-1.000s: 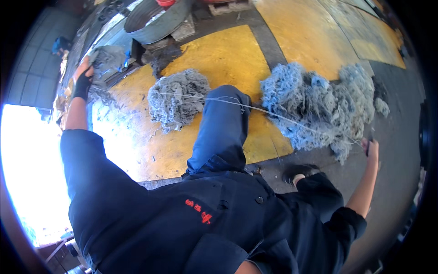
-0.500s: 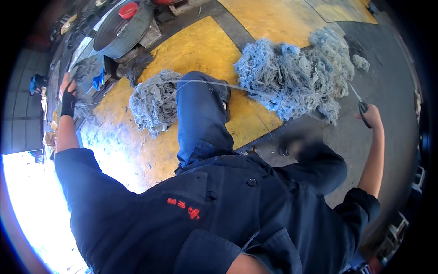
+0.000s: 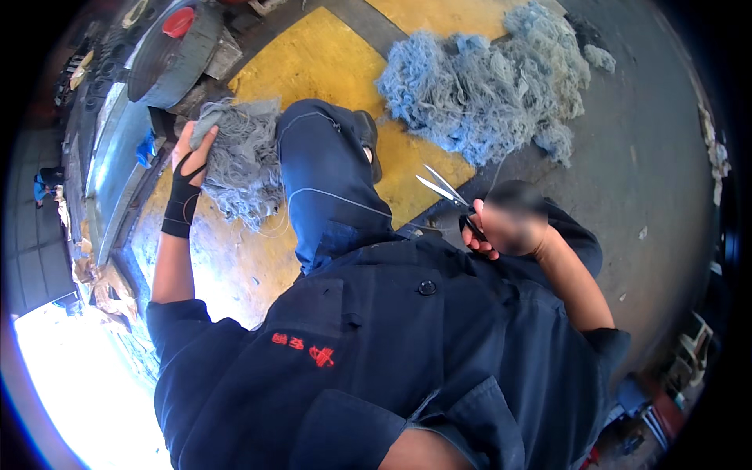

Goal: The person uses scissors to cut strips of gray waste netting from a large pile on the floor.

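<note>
My left hand [image 3: 190,153], with a black wrist wrap, is closed round the end of a grey tangle of yarn scraps [image 3: 247,160]. That tangle hangs beside my bent knee, and what I hold overlaps the smaller heap on the yellow floor, so I cannot tell where one ends. In front of my lap, my right hand [image 3: 489,231] grips scissors [image 3: 443,188] with dark handles, their blades apart and aimed up and left. Part of that hand is blurred. A large blue-grey yarn heap [image 3: 486,94] lies ahead. One loose strand [image 3: 333,196] crosses my trouser leg.
Ahead on the left stands a round metal tub [image 3: 176,66] with a red bowl [image 3: 178,22] at it. A small blue object [image 3: 146,149] lies near my left hand. Yellow sheets [image 3: 305,59] cover part of the grey floor [image 3: 634,180]. A small tuft [image 3: 599,58] sits beside the large heap.
My left hand has swung right and inward with its yarn, to the smaller heap. My right hand has brought the scissors from the far right to my lap. The strand now sits lower across my leg.
</note>
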Demonstrator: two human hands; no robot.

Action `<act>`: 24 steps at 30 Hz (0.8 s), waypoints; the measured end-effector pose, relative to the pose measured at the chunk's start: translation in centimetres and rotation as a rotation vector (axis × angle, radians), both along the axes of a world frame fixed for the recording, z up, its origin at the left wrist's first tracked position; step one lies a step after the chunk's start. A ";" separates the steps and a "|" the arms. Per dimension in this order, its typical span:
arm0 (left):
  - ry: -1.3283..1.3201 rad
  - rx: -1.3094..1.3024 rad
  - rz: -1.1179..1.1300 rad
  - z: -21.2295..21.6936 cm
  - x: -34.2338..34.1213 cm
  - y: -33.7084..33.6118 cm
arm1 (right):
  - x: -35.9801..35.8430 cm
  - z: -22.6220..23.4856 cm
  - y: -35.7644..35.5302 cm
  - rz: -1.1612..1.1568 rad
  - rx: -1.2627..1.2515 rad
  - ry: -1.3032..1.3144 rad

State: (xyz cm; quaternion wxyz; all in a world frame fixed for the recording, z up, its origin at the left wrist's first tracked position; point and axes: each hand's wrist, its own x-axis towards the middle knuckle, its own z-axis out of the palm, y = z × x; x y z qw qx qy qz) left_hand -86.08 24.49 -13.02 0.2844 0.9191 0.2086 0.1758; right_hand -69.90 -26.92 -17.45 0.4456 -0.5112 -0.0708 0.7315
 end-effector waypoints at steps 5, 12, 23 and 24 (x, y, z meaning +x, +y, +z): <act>-0.096 -0.064 -0.020 1.6 1.1 -5.1 | -0.7 0.0 0.3 0.090 -0.147 0.138; 0.061 0.173 -0.068 1.4 1.3 -13.1 | -1.1 -1.4 4.7 0.130 -0.438 0.299; 0.240 0.326 -0.517 -1.8 1.7 -19.6 | -2.7 -5.5 5.3 -0.188 -0.491 0.467; 0.233 0.311 -0.533 -2.3 1.8 -19.9 | -2.6 -5.4 5.3 -0.237 -0.451 0.504</act>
